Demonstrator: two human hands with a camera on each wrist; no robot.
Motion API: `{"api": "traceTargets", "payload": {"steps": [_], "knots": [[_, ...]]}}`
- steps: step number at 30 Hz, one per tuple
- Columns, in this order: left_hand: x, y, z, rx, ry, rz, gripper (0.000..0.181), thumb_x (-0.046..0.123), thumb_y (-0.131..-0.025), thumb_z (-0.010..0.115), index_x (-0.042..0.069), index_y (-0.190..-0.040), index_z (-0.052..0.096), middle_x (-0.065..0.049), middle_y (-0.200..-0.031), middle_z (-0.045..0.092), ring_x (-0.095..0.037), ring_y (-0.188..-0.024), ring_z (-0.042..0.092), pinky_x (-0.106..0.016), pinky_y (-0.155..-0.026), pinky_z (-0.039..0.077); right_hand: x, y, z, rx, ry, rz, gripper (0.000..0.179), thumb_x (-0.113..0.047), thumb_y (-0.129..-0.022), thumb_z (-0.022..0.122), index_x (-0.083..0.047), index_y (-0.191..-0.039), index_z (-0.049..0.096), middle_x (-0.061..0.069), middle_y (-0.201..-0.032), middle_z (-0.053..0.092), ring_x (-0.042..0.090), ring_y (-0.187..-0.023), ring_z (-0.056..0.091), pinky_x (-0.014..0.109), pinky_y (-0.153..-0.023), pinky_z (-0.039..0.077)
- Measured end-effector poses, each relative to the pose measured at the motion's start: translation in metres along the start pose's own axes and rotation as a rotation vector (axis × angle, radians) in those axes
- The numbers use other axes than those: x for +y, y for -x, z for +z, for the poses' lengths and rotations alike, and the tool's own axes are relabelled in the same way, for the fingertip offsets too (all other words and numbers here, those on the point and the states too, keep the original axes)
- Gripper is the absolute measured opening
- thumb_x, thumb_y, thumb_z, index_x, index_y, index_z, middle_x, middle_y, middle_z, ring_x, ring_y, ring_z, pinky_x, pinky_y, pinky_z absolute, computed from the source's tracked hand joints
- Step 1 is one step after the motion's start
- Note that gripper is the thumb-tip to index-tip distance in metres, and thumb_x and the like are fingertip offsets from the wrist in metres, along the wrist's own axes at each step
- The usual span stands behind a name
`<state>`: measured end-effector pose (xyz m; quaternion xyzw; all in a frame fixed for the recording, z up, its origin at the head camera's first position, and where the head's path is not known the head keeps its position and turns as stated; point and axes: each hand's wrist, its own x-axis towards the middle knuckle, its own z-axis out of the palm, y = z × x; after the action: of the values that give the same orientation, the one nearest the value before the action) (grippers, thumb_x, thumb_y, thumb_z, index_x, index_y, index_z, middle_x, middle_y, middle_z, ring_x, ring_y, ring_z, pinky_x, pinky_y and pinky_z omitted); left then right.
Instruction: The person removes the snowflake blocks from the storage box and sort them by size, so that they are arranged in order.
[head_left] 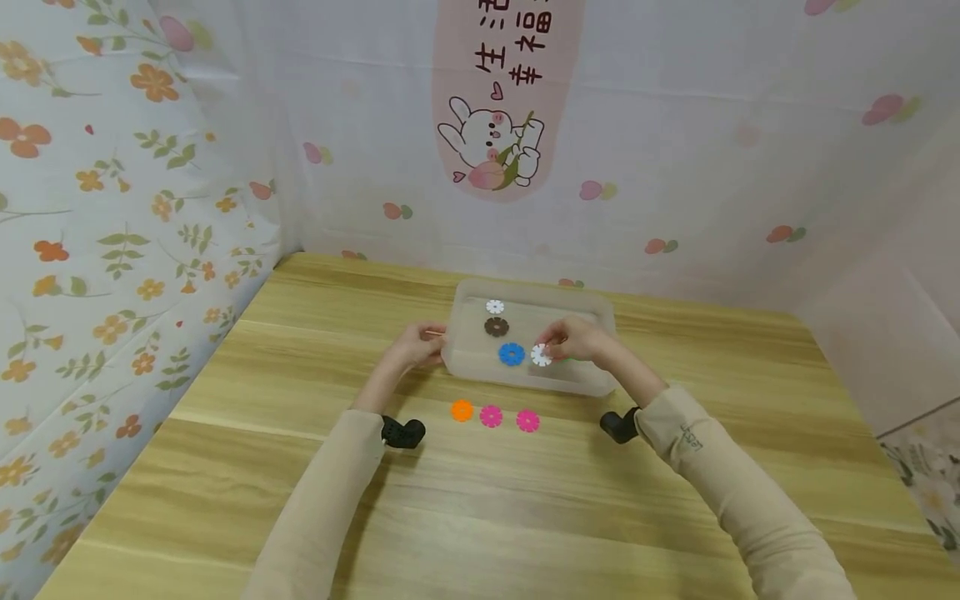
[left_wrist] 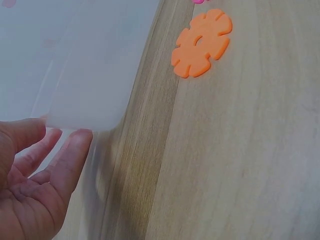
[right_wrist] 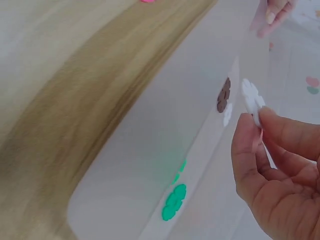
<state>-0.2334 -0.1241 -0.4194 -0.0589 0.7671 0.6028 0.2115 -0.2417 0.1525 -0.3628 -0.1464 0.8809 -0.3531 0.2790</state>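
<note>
My right hand (head_left: 576,340) pinches a white snowflake disc (head_left: 541,355) between thumb and fingers, above the inside of a translucent plastic tray (head_left: 480,367). The right wrist view shows the same white disc (right_wrist: 251,97) held on edge at the fingertips. At the tray's left end, my left hand (head_left: 422,346) holds the rim; in the left wrist view, the thumb lies at the edge with fingers against the outside. Inside the tray are a blue disc (head_left: 512,354), a brown disc (head_left: 497,327), another white disc (head_left: 495,307) and a green disc (right_wrist: 174,202), mostly hidden by my hand in the head view.
In front of the tray, an orange disc (head_left: 462,411) and two pink discs, one in the middle (head_left: 491,416) and one at right (head_left: 528,421), lie in a row on the wooden table (head_left: 480,517). A patterned cloth (head_left: 360,150) hangs behind the table.
</note>
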Motion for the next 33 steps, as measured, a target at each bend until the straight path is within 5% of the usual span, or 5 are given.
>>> {"api": "traceTargets", "payload": {"steps": [16, 27, 33], "knots": [[0.002, 0.000, 0.002, -0.003, -0.017, 0.002, 0.039, 0.009, -0.096, 0.044, -0.001, -0.133, 0.040, -0.024, -0.133, 0.045, -0.022, -0.100, 0.055, -0.014, -0.066, 0.051, 0.020, 0.033, -0.001, 0.052, 0.001, -0.061, 0.019, -0.001, -0.088, 0.055, 0.011, -0.103, 0.060, 0.015, -0.086, 0.062, 0.017, -0.076, 0.060, 0.038, -0.076, 0.055], [0.001, 0.004, 0.000, -0.008, -0.008, -0.017, 0.039, 0.010, -0.097, 0.043, 0.000, -0.134, 0.039, -0.023, -0.134, 0.043, -0.024, -0.105, 0.054, -0.013, -0.067, 0.052, 0.030, 0.046, 0.016, 0.037, 0.005, -0.061, 0.015, 0.000, -0.084, 0.061, 0.010, -0.096, 0.063, 0.015, -0.082, 0.063, 0.011, -0.070, 0.056, 0.036, -0.068, 0.056], [0.005, 0.001, 0.002, -0.008, -0.014, -0.035, 0.040, 0.011, -0.097, 0.043, 0.002, -0.135, 0.039, -0.021, -0.134, 0.044, -0.026, -0.109, 0.053, -0.023, -0.083, 0.053, 0.034, 0.052, 0.024, 0.086, -0.005, -0.056, 0.011, 0.003, -0.082, 0.063, 0.009, -0.091, 0.065, 0.015, -0.080, 0.065, 0.010, -0.067, 0.056, 0.030, -0.065, 0.056]]}}
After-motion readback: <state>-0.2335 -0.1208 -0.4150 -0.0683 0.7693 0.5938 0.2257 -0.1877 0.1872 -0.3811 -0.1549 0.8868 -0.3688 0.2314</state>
